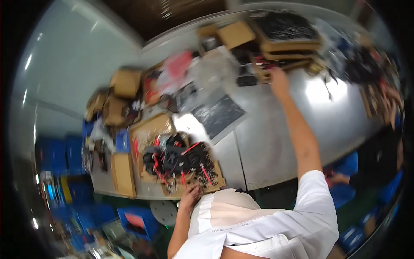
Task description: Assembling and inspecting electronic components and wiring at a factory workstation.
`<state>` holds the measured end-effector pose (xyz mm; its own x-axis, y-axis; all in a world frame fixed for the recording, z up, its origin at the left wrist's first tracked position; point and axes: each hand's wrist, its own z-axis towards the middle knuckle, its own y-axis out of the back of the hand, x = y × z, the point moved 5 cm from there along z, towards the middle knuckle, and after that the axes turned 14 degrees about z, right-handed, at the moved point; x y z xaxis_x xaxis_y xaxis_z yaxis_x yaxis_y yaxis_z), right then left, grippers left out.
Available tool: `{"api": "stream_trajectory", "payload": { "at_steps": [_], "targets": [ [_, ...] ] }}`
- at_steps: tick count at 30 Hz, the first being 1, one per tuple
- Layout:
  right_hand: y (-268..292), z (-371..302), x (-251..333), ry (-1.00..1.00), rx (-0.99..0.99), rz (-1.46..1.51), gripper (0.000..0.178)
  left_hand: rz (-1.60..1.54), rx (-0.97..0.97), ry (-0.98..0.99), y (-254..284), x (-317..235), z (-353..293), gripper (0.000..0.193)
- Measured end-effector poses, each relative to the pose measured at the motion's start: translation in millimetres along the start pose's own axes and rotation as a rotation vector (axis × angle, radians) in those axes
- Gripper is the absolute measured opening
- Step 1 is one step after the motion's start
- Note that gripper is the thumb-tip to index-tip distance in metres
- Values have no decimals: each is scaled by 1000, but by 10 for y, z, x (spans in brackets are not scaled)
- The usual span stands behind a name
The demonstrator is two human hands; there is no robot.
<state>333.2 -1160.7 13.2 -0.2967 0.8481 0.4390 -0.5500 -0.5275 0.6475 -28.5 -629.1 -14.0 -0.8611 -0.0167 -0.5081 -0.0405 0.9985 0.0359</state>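
The person's right arm stretches far across the metal table (267, 151), and the right hand (277, 76) is at a shallow cardboard box (261, 78) of small red and dark pieces (265, 64). Those pieces lie right at the right fingers, but everything there is blurred, so I can't tell whether the fingers are spread or have closed on one. A black object (247, 80) sits just left of these fingers, and beyond them rises a stack of cardboard trays (290, 45) with dark contents on top.

The left hand (192, 196) is low at the near table edge, its fingers curled in fairly narrow; whether anything is pinched in them I can't make out from here. Just beyond those fingers is a heap of black parts (170, 159) with thin red sticks (206, 175) among it, and small black rings (210, 166) are scattered beyond them and a little to their right. Left of the left fingers stands an open cardboard piece (123, 175). Farther off, between the two hands, a dark flat sheet (218, 115) lies on the metal. Well to the right of the right fingers, a co-worker's hand (390, 102) shows at the table's end.
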Motion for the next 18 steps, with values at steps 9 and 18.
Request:
{"api": "stream_trajectory", "payload": {
  "at_steps": [9, 18],
  "targets": [
    [-309, 522, -975, -53, 496, 138, 23, -175, -202, -9, -60, 249, -185, 31],
    [-422, 842, -322, 187, 931, -185, 17, -190, -277, 10, -38, 492, -233, 30]
  ]
}}
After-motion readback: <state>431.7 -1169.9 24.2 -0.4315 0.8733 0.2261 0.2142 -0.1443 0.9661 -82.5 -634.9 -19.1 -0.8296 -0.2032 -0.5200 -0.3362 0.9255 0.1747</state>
